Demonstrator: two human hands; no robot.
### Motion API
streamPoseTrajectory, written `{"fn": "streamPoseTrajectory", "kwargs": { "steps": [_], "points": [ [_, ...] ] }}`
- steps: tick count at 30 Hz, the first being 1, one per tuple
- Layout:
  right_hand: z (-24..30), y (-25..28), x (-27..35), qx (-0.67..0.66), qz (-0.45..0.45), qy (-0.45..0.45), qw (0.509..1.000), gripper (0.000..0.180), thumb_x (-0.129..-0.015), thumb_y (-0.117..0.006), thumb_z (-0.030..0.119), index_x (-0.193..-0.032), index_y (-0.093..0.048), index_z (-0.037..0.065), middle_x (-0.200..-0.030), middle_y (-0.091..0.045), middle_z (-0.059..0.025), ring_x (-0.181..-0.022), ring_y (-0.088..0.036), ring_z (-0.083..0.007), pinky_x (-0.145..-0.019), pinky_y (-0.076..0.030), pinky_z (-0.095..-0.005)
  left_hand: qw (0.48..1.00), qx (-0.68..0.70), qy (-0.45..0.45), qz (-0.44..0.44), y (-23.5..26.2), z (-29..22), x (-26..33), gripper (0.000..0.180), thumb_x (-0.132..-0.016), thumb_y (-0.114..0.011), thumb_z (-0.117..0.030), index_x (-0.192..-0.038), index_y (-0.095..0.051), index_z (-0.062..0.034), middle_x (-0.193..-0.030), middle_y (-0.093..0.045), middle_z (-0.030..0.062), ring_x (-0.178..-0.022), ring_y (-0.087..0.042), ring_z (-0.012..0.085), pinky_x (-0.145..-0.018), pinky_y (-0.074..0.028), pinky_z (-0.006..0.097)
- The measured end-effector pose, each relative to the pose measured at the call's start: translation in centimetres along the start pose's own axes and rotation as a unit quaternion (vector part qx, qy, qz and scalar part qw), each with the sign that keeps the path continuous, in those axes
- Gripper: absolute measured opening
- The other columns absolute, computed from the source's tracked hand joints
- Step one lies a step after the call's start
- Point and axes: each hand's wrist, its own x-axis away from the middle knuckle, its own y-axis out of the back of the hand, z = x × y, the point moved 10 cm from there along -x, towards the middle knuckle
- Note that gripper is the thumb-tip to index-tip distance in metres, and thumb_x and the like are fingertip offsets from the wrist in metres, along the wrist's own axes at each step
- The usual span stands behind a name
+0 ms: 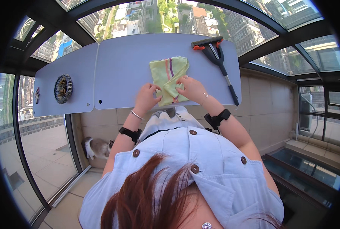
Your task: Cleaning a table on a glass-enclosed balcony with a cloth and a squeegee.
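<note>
- Table: pale, two sections, seam visible.
- Long-handled tool: dark with orange parts, lying at the table's right end, apart from both hands.
- Cloth: pale yellow-green, orange and purple stripes; folded, creased, near the table's near edge, between the hands.
- Right hand: fingers and thumb bent over the cloth's right side; pinch cannot be confirmed.
- Left hand: at the cloth's left edge, narrow gap between thumb and fingers; hold cannot be determined.
- Round bowl: dark-and-pale patterned, on the left section; brownish contents, too small to identify.
</note>
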Motion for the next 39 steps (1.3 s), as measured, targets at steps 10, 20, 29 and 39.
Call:
{"fn": "streamPoseTrajectory", "kwargs": {
  "steps": [10, 20, 29, 39],
  "points": [
    [0.9, -4.9, -1.4, 0.159, -0.019, -0.056, 0.985, 0.036, -0.078, -0.068, 0.034, -0.091, -0.058, 0.003, -0.091, -0.063, -0.0155, -0.088, -0.063, -0.0290, -0.074, -0.051, -0.0424, 0.993, 0.022, 0.038, -0.108, 1.7, 2.8, -3.6, 0.037, -0.073, -0.075, -0.016, -0.109, -0.064, -0.0114, -0.122, -0.047, 0.0174, -0.107, -0.053, 0.0358, -0.089, -0.048, 0.042],
    [-8.7, -2.4, 7.5, 0.027, -0.061, -0.321, 0.945, 0.027, -0.079, -0.066, 0.025, -0.092, -0.056, 0.003, -0.095, -0.060, -0.0161, -0.093, -0.058, -0.0329, -0.078, -0.047, -0.0447, 0.989, 0.021, 0.074, -0.125, 1.9, 4.8, -6.9, 0.045, -0.070, -0.067, -0.007, -0.115, -0.065, -0.0116, -0.126, -0.049, 0.0187, -0.103, -0.057, 0.0367, -0.088, -0.050, 0.042],
    [2.7, -3.6, -0.4, 0.139, -0.102, 0.011, 0.985, 0.072, -0.082, -0.065, 0.046, -0.141, -0.040, 0.015, -0.148, -0.033, -0.0109, -0.139, -0.025, -0.0318, -0.111, -0.024, -0.0504, 0.983, 0.034, 0.025, -0.179, 4.9, 5.3, -3.3, 0.044, -0.075, -0.066, -0.009, -0.119, -0.060, -0.0056, -0.128, -0.050, 0.0159, -0.109, -0.057, 0.0315, -0.091, -0.048, 0.040],
    [2.7, -9.7, -3.5, 0.181, -0.016, -0.003, 0.983, 0.078, -0.087, -0.050, 0.058, -0.152, -0.023, 0.025, -0.161, -0.007, -0.0054, -0.148, -0.003, -0.0290, -0.114, 0.004, -0.0605, 0.937, 0.067, 0.180, -0.291, 13.3, 10.0, 14.9, 0.038, -0.081, -0.059, -0.003, -0.119, -0.058, -0.0056, -0.120, -0.054, 0.0111, -0.102, -0.058, 0.0251, -0.089, -0.049, 0.035]
  ]
}}
